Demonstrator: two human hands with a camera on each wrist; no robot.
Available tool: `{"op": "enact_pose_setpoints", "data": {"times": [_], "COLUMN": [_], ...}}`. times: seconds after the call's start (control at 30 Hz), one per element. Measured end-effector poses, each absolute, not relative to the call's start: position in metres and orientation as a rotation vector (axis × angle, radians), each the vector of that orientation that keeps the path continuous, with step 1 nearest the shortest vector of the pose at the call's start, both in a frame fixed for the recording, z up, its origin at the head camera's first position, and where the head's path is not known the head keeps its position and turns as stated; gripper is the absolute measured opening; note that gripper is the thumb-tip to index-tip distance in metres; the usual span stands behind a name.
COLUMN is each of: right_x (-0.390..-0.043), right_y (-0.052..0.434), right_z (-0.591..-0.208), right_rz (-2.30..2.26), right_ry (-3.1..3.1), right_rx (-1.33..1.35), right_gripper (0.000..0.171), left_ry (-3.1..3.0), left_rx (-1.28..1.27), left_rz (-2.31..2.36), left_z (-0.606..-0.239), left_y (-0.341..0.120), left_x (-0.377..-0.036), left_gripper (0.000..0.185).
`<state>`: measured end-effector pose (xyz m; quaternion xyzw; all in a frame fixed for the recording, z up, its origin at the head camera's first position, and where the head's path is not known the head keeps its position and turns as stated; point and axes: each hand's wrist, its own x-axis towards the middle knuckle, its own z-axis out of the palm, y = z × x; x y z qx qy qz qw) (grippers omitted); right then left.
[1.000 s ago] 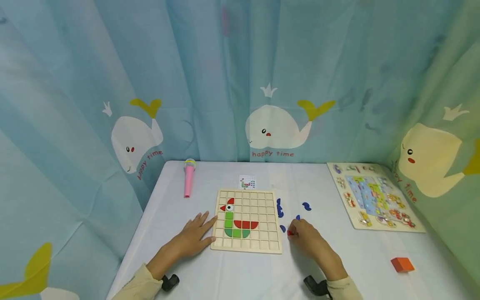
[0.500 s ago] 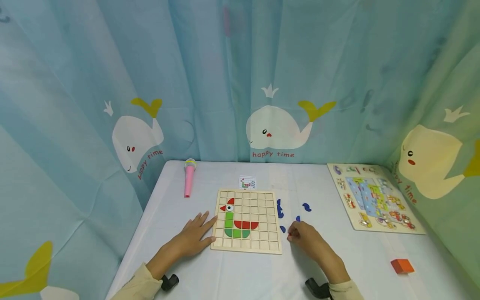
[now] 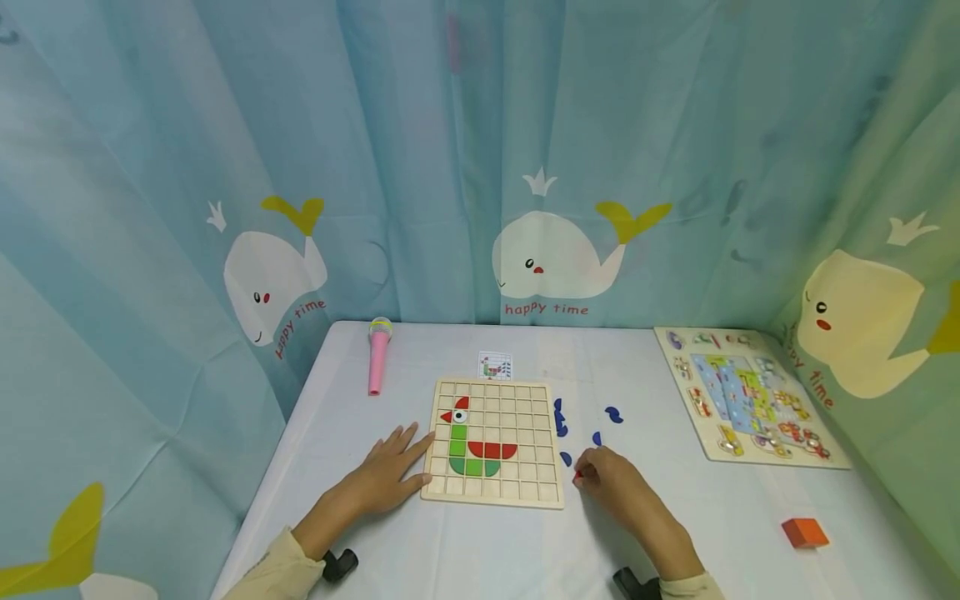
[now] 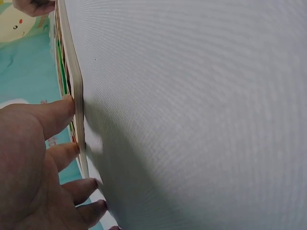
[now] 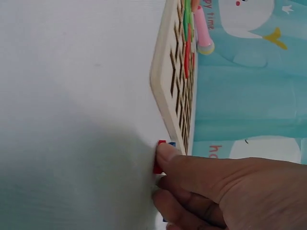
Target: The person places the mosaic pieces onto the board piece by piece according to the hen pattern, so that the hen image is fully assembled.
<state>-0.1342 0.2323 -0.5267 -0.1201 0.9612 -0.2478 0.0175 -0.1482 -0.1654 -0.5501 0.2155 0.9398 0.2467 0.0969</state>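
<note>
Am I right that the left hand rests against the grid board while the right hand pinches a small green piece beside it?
Nearly: the piece is red, as the right wrist view shows. The left hand does rest against the grid board, and the right hand pinches the piece beside it.

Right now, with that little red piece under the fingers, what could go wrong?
1. The right hand only pinches the red piece at its edge against the table, so it might slip away.
2. Loose blue pieces lie close by; the hand could knock them.
3. The left hand merely touches the wooden grid board at its edge, so a bump could shift it and its placed pieces.
</note>
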Motion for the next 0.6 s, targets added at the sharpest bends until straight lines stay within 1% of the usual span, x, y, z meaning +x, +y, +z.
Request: {"op": "enact_pose_setpoints", "data": {"times": [0.2, 0.3, 0.4, 0.47, 0.6], "right_x": [-0.137, -0.139, -0.139, -0.139, -0.136], "right_y": [0.228, 0.219, 0.201, 0.185, 0.152], "right_z": [-0.524, -0.520, -0.518, -0.518, -0.521], "right_rz": [-0.719, -0.792, -0.843, -0.868, -0.884], "right_ry": [3.063, 3.045, 3.008, 2.994, 3.005], "right_rx": [-0.364, -0.371, -0.367, -0.397, -0.549], "right_gripper": [0.011, 0.011, 0.013, 0.014, 0.016], "left_ry": [2.805, 2.795, 2.771, 2.776, 2.772], "left_rx": [0.674, 0.637, 0.583, 0.578, 0.571], "left_rz": [0.730, 0.682, 0.635, 0.627, 0.644], "left_z": [-0.559, -0.553, -0.541, -0.540, -0.538], "left_y": [-0.167, -0.165, -0.160, -0.159, -0.159], "left_x": [-0.151, -0.150, -0.148, -0.147, -0.146], "left_gripper": [0.067, 0.066, 0.066, 0.066, 0.066]}}
